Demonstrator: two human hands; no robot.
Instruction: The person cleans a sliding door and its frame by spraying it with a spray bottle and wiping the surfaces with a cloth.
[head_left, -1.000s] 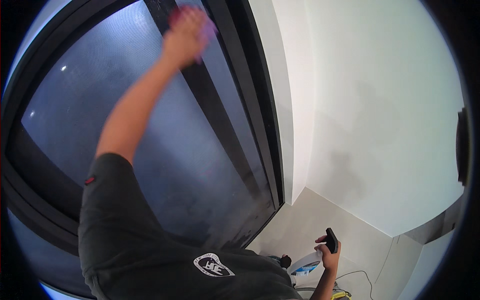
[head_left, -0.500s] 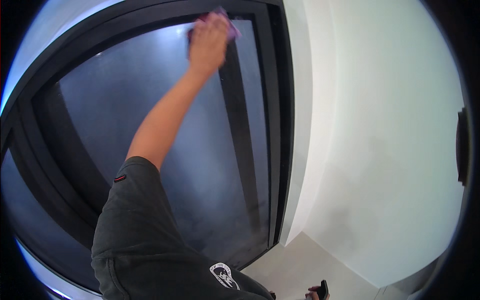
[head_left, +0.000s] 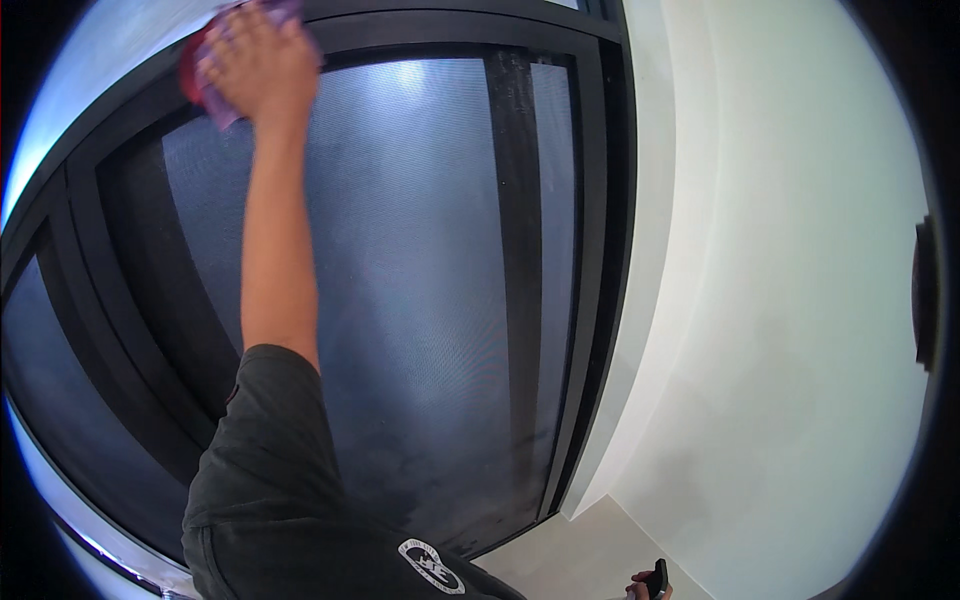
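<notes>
My left hand (head_left: 258,68), at the end of a raised arm, presses a purple and red cloth (head_left: 224,108) against the upper part of the dark window frame (head_left: 400,32). The fingers lie over the bunched cloth, and its edges stick out around them. Below and to the right of the hand is the glass panel (head_left: 400,220), with a fine mesh-like texture. Low at the bottom edge, my right hand (head_left: 640,588) is closed around a small black object (head_left: 657,577) that looks like a phone; it is only partly in view.
A white wall (head_left: 800,250) rises on the right, with a dark object (head_left: 925,295) at its far edge. Pale floor (head_left: 570,550) shows at the lower right. A second dark-framed pane (head_left: 60,360) stands at the left.
My left hand has moved the cloth leftward along the top of the frame, from near its right corner. The view has turned slightly left. The right hand still holds the black object.
</notes>
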